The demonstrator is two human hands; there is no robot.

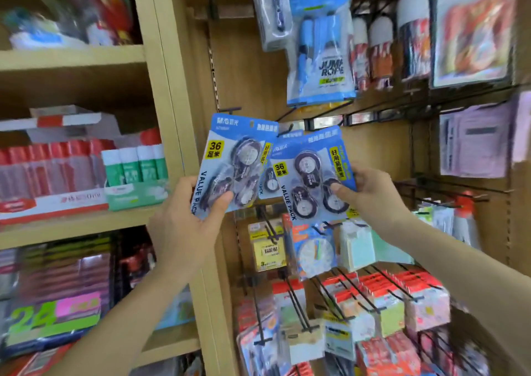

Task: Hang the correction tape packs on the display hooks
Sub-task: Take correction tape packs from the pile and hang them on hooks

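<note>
Grips one correction tape pack [230, 163] in the left hand [186, 226], thumb over its front; pinches a second pack [313, 174] with the right hand [370, 191], both overlapping, raised before a display hook [286, 130].

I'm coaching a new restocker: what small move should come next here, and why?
Probably nudge the blue carded correction tape pack in the right hand up onto the black wire hook near its top edge; the left hand holds a second blue pack off to the side.
</note>
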